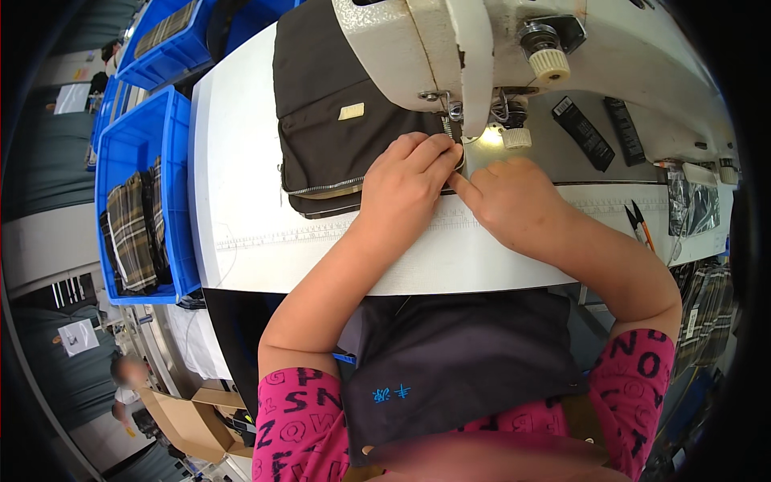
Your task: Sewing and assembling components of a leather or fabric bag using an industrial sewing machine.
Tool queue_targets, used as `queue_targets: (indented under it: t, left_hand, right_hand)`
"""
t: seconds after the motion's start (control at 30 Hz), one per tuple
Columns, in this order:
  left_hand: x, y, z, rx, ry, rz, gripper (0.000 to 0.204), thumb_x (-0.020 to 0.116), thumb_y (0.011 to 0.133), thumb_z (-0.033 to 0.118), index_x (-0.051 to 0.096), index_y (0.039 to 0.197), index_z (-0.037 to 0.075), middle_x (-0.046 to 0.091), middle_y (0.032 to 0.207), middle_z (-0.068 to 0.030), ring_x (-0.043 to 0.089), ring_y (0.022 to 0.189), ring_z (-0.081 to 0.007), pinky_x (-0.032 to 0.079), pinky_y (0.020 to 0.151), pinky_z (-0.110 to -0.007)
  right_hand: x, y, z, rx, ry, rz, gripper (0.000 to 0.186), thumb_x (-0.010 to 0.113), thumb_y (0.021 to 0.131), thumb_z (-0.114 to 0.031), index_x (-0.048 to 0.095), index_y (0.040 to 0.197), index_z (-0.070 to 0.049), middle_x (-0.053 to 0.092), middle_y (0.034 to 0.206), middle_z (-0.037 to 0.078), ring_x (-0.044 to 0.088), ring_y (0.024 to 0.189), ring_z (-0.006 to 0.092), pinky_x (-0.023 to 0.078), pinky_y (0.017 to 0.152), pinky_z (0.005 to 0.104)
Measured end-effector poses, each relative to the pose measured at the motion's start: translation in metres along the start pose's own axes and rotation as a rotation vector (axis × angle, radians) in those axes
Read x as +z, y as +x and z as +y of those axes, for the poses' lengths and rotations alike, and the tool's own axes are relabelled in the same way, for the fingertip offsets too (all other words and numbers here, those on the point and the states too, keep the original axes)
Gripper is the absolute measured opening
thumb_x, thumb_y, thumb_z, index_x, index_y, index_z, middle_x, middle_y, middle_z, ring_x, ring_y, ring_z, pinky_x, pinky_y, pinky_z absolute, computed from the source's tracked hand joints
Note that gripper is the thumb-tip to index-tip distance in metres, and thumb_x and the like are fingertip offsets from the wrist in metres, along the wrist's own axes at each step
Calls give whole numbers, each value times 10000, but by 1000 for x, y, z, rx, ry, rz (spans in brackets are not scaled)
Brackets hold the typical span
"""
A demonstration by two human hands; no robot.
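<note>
Steadying one dark zippered bag (321,153) on the white tabletop (233,169), right edge under one white sewing machine (393,60)! Resting the left grip (408,181) on top, fingers bent together; curling the right grip (518,201) at that edge, impossible to tell if pinching with either. Counting two slim black boxes (584,135) far right, one pair of snips (635,215) nearer.
</note>
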State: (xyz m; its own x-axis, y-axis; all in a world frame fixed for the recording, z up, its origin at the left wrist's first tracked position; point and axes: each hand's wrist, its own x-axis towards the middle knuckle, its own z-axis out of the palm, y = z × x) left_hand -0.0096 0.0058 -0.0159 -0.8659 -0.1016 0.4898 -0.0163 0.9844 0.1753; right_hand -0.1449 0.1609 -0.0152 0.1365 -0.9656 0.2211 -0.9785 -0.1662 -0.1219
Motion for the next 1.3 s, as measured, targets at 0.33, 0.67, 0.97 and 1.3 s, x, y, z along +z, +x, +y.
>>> queue_targets:
  t: [0.33,0.67,0.97,1.3]
  left_hand:
    - [8,8,-11,-5,30,12,428,750,728,3,764,1152,57,718,1152,-38,674,1055,-261,570,871,-346]
    - [0,-1,-5,-50,25,68,388,765,698,-3,763,1081,55,699,1136,-43,642,1023,-261,542,869,-371]
    - [-5,-5,-10,-46,-63,8,342,767,680,-38,770,1002,77,705,1008,-38,643,918,-256,553,811,-371]
    - [-6,-5,-15,-35,-118,-35,323,763,687,-31,772,992,75,696,1002,-32,631,905,-260,548,810,-377]
  right_hand:
    - [7,6,9,97,-68,73,332,650,831,-64,695,1154,-6,652,781,62,668,737,237,506,655,385]
    - [12,5,9,78,-28,176,329,669,825,-86,708,1150,-52,631,738,41,658,728,222,506,643,373]
    - [14,2,8,18,19,141,339,682,825,-91,710,1161,-64,593,707,24,638,711,210,500,643,366]
    - [12,4,8,4,22,162,327,691,801,-88,714,1125,-47,595,698,23,635,704,207,500,644,362]
